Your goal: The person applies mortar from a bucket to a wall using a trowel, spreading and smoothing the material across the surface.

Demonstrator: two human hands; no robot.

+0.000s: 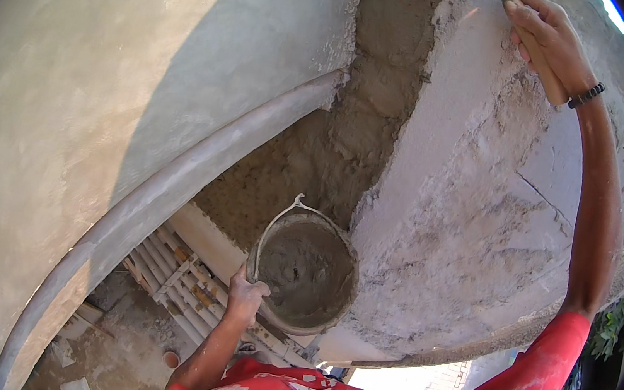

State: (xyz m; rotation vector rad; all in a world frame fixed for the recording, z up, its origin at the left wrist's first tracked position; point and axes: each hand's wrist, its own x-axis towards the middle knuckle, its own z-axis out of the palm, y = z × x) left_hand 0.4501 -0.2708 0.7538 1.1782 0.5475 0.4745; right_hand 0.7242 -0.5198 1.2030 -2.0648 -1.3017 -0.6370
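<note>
My left hand (pixel 243 296) grips the rim of a round bucket (pixel 352 278) at its left side. Wet grey mortar (pixel 308 271) fills much of the bucket, and its pale handle (pixel 270 230) stands up over the far rim. High at the upper right, my right hand (pixel 555 39) is wrapped round the wooden handle of a trowel (pixel 542 66). The trowel's blade is partly cut off by the top edge, near the upper end of a strip of fresh mortar (pixel 389 72). This strip runs down a wall recess toward the bucket.
A smooth plastered wall (pixel 53 85) with a curved edge band (pixel 208 151) rises on the left. Rough, pale masonry (pixel 473 215) lies to the right. Below are bamboo poles (pixel 187 289), a floor with debris (pixel 124 328) and a small reddish pot (pixel 171 359). Leaves (pixel 619 326) show at far right.
</note>
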